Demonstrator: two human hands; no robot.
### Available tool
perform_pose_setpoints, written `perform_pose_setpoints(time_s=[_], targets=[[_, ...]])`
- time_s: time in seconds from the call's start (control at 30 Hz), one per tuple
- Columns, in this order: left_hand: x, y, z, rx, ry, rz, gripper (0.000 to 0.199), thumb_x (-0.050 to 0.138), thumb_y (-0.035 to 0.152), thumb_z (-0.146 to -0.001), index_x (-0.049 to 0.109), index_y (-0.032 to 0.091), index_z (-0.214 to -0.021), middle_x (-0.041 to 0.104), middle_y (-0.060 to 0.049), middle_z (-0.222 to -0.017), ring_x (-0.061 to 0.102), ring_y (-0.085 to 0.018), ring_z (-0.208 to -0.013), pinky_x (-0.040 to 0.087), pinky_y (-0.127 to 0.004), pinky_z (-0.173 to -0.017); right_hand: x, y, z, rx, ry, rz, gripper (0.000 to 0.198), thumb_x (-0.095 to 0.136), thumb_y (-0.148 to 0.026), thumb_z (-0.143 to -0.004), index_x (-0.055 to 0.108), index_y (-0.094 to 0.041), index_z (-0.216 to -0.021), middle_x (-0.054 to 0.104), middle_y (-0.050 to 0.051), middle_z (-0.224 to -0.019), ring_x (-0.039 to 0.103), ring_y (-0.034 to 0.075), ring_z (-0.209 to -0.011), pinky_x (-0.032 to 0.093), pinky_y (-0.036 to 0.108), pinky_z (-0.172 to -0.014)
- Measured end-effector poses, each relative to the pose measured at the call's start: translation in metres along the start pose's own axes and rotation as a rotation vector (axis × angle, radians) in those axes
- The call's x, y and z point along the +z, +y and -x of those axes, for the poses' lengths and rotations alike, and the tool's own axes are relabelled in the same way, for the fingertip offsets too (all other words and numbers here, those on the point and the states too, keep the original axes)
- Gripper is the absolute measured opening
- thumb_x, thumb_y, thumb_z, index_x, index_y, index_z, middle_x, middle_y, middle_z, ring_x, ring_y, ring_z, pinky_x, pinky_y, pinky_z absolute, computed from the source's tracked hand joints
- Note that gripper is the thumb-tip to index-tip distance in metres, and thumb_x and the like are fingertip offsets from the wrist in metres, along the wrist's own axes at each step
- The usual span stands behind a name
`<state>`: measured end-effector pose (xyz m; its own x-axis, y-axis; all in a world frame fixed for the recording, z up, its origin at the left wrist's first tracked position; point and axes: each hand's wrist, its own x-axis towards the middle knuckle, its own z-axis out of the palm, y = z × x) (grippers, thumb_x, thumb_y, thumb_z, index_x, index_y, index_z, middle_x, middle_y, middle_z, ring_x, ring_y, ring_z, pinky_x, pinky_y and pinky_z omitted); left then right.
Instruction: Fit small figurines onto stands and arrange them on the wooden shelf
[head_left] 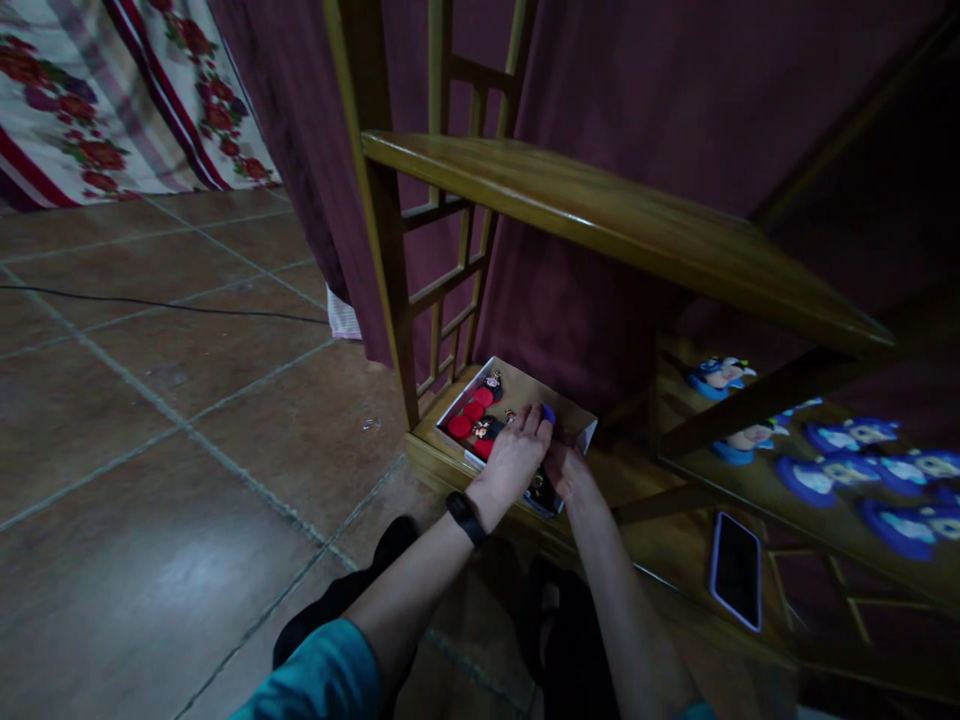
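A shallow white-edged cardboard box [577,415] stands on the low wooden shelf. Inside it lie red round discs [473,411] and small dark figurines [491,383]. My left hand [517,445], with a black band at its wrist, reaches over the box, fingers bent and together at a small blue round piece [548,413], which it appears to grip. Close beside it, my right hand [564,470] is at the box's right part; its fingers are largely hidden in shadow and behind the left hand. Another dark figurine [541,490] lies below the hands at the near edge.
A wooden shelf board [600,200] juts out above the box. On the right, several blue-based figurines [832,475] stand on another shelf board. A phone [736,570] lies on the lower shelf. A dark cable [165,304] crosses the tiled floor [150,520] at left.
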<state>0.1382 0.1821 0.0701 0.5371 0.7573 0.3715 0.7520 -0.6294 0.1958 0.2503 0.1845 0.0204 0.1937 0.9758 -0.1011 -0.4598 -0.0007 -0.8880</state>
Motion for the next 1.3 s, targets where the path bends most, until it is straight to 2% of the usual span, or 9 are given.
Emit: perform_pose_setpoints(time_s=[0.17,0.23,0.33,0.5,0.6,0.7,0.83,1.07,1.3], targets=[[-0.002,0.000,0.001,-0.014,0.009,0.041,0.032,0.042,0.008,-0.083,0.049,0.009,-0.114,0.046,-0.021,-0.132,0.043,-0.025,-0.124,0.042,-0.034,-0.095,0.000,0.001,-0.002,0.052,0.064,-0.041,0.029,0.068,-0.015,-0.052,0.061,-0.021,-0.079,0.068,0.000,-0.081,0.059,0.013,-0.067,0.048,0.023,-0.059],[-0.002,0.000,0.001,-0.082,0.012,0.102,0.032,0.043,0.007,-0.082,0.049,0.013,-0.113,0.050,-0.018,-0.127,0.051,-0.023,-0.116,0.045,-0.032,-0.089,0.000,0.002,-0.003,0.044,0.073,0.018,0.031,0.068,-0.018,-0.053,0.061,-0.021,-0.083,0.067,0.000,-0.085,0.060,0.014,-0.072,0.048,0.024,-0.062],[0.001,-0.003,0.000,-0.252,0.030,0.255,0.026,0.043,0.010,-0.084,0.053,0.018,-0.107,0.061,-0.011,-0.108,0.061,-0.019,-0.094,0.048,-0.029,-0.078,-0.004,0.003,-0.006,0.002,0.070,0.219,0.033,0.065,-0.023,-0.060,0.059,-0.022,-0.092,0.066,0.000,-0.090,0.060,0.015,-0.077,0.048,0.026,-0.069],[0.015,-0.016,-0.008,-0.447,0.147,0.632,0.013,0.054,0.016,-0.079,0.062,0.017,-0.089,0.066,-0.007,-0.084,0.063,-0.018,-0.080,0.047,-0.028,-0.073,-0.012,0.003,-0.012,-0.137,0.095,0.656,0.029,0.056,-0.028,-0.068,0.059,-0.022,-0.096,0.065,0.000,-0.086,0.059,0.017,-0.080,0.047,0.030,-0.076],[0.025,-0.023,-0.012,-0.631,0.169,1.033,0.005,0.064,0.017,-0.070,0.063,0.015,-0.075,0.064,-0.003,-0.068,0.060,-0.014,-0.062,0.047,-0.025,-0.061,-0.010,-0.003,-0.008,-0.180,0.086,0.789,0.030,0.051,-0.031,-0.074,0.058,-0.021,-0.102,0.065,0.001,-0.088,0.060,0.017,-0.079,0.047,0.029,-0.074],[0.028,-0.028,-0.014,-0.804,0.140,1.401,0.012,0.071,0.020,-0.062,0.063,0.013,-0.067,0.059,0.001,-0.055,0.053,-0.009,-0.049,0.046,-0.022,-0.053,-0.003,-0.013,0.000,-0.200,0.061,0.932,0.030,0.050,-0.035,-0.078,0.058,-0.023,-0.103,0.066,0.002,-0.087,0.060,0.017,-0.076,0.046,0.028,-0.069],[0.024,-0.029,-0.013,-0.947,0.123,1.619,0.022,0.079,0.020,-0.053,0.064,0.011,-0.066,0.060,0.000,-0.055,0.054,-0.007,-0.048,0.047,-0.021,-0.054,0.004,-0.024,0.009,-0.228,0.080,1.067,0.027,0.053,-0.037,-0.078,0.058,-0.026,-0.102,0.065,0.001,-0.084,0.059,0.018,-0.074,0.044,0.027,-0.066],[0.024,-0.025,-0.014,-0.953,0.145,1.661,0.021,0.079,0.020,-0.053,0.066,0.011,-0.068,0.063,-0.001,-0.059,0.057,-0.008,-0.052,0.049,-0.022,-0.056,-0.004,-0.017,0.000,-0.145,0.082,0.826,0.025,0.056,-0.043,-0.074,0.055,-0.025,-0.091,0.059,-0.004,-0.072,0.055,0.014,-0.064,0.042,0.024,-0.057],[0.028,-0.025,-0.013,-0.785,0.213,1.435,0.009,0.069,0.013,-0.059,0.066,0.012,-0.067,0.059,0.001,-0.056,0.051,-0.008,-0.051,0.041,-0.019,-0.051,-0.014,-0.002,-0.009,-0.052,0.038,0.616,0.026,0.062,-0.039,-0.069,0.055,-0.024,-0.089,0.060,-0.005,-0.074,0.052,0.013,-0.062,0.041,0.022,-0.054]])
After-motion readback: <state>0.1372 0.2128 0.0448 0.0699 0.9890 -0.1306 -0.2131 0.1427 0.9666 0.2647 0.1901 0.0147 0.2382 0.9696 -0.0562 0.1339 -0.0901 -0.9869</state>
